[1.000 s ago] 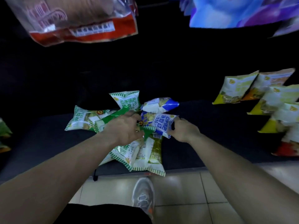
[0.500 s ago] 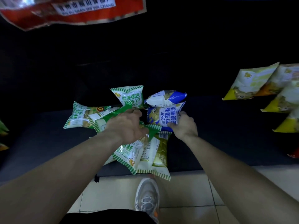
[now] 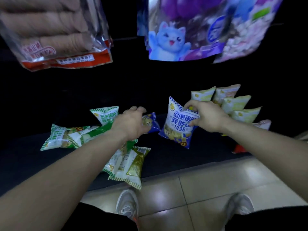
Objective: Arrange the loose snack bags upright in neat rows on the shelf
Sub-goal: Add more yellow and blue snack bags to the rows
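My right hand (image 3: 205,116) grips the top of a blue-and-white snack bag (image 3: 178,125) and holds it upright over the dark shelf (image 3: 208,150), just left of the rows of yellow-and-white bags (image 3: 236,104). My left hand (image 3: 131,122) lies on a second blue bag (image 3: 150,122) in the loose pile, fingers curled over it. Green-and-white bags (image 3: 63,137) lie flat to the left, one stands behind (image 3: 105,114), and others with a gold bag (image 3: 133,164) hang over the shelf's front edge.
Above hang a clear bag of biscuits with a red base (image 3: 56,35) and purple bags with a cartoon cat (image 3: 191,30). A red bag (image 3: 239,150) lies at the right shelf edge. My two shoes (image 3: 128,205) stand on the tiled floor.
My right hand has lifted the blue-and-white bag out of the pile and carried it right, toward the standing yellow bags. My left hand has moved onto the other blue bag.
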### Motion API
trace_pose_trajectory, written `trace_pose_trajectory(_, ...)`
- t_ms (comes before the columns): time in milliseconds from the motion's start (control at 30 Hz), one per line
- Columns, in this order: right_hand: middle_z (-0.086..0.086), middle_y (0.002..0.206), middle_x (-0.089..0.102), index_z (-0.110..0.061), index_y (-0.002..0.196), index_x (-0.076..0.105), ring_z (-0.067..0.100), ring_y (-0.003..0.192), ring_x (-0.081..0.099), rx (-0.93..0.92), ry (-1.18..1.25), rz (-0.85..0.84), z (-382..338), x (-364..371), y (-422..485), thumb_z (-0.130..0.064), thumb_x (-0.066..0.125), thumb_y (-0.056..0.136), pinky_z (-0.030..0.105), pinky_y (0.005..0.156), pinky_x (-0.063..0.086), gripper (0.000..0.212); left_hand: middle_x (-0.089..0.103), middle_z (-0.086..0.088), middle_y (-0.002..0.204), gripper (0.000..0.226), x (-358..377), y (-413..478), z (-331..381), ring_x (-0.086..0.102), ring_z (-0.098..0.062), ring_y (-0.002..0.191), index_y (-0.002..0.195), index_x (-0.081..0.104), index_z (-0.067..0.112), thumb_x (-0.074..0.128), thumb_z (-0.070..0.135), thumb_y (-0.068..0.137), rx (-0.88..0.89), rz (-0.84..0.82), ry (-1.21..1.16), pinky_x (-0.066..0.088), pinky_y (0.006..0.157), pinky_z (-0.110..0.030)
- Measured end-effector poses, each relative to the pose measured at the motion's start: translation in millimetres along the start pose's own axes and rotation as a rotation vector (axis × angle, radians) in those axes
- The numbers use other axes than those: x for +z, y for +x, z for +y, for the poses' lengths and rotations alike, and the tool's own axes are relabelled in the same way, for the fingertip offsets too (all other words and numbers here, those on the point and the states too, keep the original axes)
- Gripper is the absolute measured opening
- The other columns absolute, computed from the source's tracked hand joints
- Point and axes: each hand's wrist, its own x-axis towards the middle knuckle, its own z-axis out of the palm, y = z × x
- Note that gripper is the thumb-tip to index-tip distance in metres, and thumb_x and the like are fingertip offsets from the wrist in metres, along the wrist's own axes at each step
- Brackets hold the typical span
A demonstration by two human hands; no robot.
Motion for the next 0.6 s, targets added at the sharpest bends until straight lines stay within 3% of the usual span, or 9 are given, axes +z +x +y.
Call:
trace_pose_trajectory(67, -0.002, 0.113, 0.062, -0.045, 0.119, 0.052, 0.021, 0.103, 0.06, -0.014, -0.043, -0.057, 7, -23, -25, -0.033, 0.086, 0.074, 0.038, 0.082, 0.052, 0.058, 0.045, -0.002, 0.141, 0.08, -4, 0, 27, 0.047, -0.024, 0.126, 0.147, 0.035, 0.024, 0.071, 0.051, 0.081, 0.098, 0.04, -0.116, 0.045, 0.097, -0.039)
trace_pose_trajectory(167, -0.005, 0.119, 0.061, -0.049, 0.119, 0.051, 0.018, 0.111, 0.057, -0.037, -0.114, -0.087, 16, -34, -61, -0.033, 0.084, 0.076, 0.036, 0.083, 0.048, 0.057, 0.046, 0.003, 0.142, 0.095, -9, -1, 71, 0.045, -0.015, 0.129, 0.146, 0.036, 0.027, 0.082, 0.053, 0.068, 0.244, 0.036, -0.253, 0.042, 0.103, -0.035)
trace_pose_trajectory(300, -0.01, 0.123, 0.06, -0.048, 0.119, 0.05, 0.018, 0.112, 0.055, -0.106, -0.101, -0.046, 25, -24, -87, -0.031, 0.081, 0.079, 0.034, 0.08, 0.043, 0.053, 0.055, 0.01, 0.131, 0.089, 3, -1, 117, 0.051, -0.01, 0.117, 0.136, 0.047, 0.035, 0.086, 0.055, 0.059, 0.361, -0.132, -0.201, 0.046, 0.091, -0.031)
trace_pose_trajectory(400, -0.01, 0.124, 0.06, -0.049, 0.117, 0.046, 0.021, 0.11, 0.057, -0.141, -0.117, 0.002, 37, -20, -89, -0.031, 0.078, 0.081, 0.035, 0.075, 0.04, 0.052, 0.064, 0.01, 0.117, 0.082, 20, 6, 136, 0.056, -0.012, 0.104, 0.129, 0.052, 0.04, 0.082, 0.064, 0.057, 0.338, -0.131, -0.077, 0.041, 0.068, -0.029)
trace_pose_trajectory(533, -0.009, 0.136, 0.053, -0.043, 0.137, 0.038, 0.019, 0.116, 0.056, -0.039, -0.028, 0.066, 71, -21, -89, -0.04, 0.079, 0.079, 0.038, 0.081, 0.05, 0.07, 0.067, 0.008, 0.11, 0.078, 36, 24, 148, 0.06, -0.015, 0.098, 0.125, 0.056, 0.042, 0.076, 0.073, 0.056, 0.232, 0.006, -0.011, 0.05, 0.069, -0.033)
trace_pose_trajectory(600, -0.006, 0.136, 0.054, -0.038, 0.144, 0.033, 0.017, 0.115, 0.055, 0.047, -0.012, 0.075, 98, -23, -88, -0.047, 0.075, 0.081, 0.034, 0.076, 0.047, 0.077, 0.067, 0.008, 0.105, 0.078, 47, 35, 152, 0.062, -0.015, 0.092, 0.124, 0.056, 0.042, 0.076, 0.073, 0.055, 0.171, 0.032, -0.012, 0.048, 0.064, -0.032)
